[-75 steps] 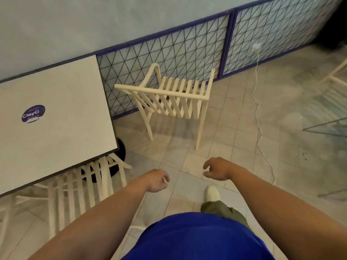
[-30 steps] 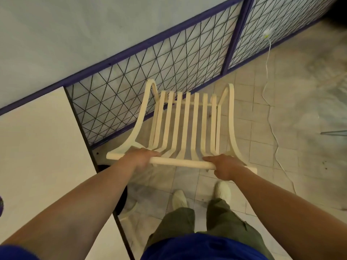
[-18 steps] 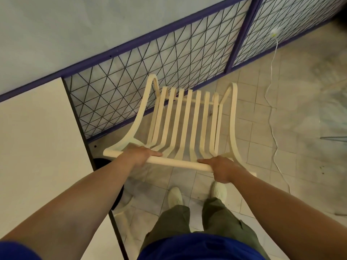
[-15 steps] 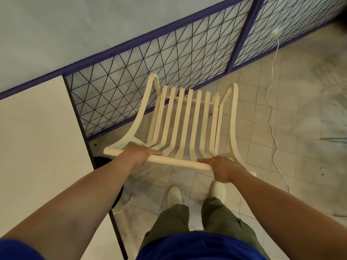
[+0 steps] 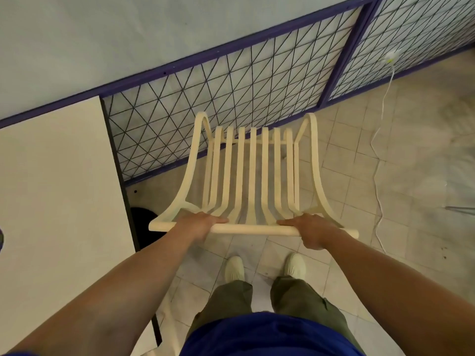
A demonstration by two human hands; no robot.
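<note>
While you face cream slatted chair (image 5: 252, 176), your left hand (image 5: 197, 225) grips left part of its top rail (image 5: 254, 229), fingers curled over. Your right hand (image 5: 313, 232) grips right part likewise. Chair just beyond your shoes (image 5: 234, 268), right of white table (image 5: 51, 201), its far end near mesh panel (image 5: 231, 93). White cable (image 5: 377, 160) trails at right.

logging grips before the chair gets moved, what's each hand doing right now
Left hand: closed, fingers curled over the top rail of the chair.
Right hand: closed, gripping the same top rail.
</note>
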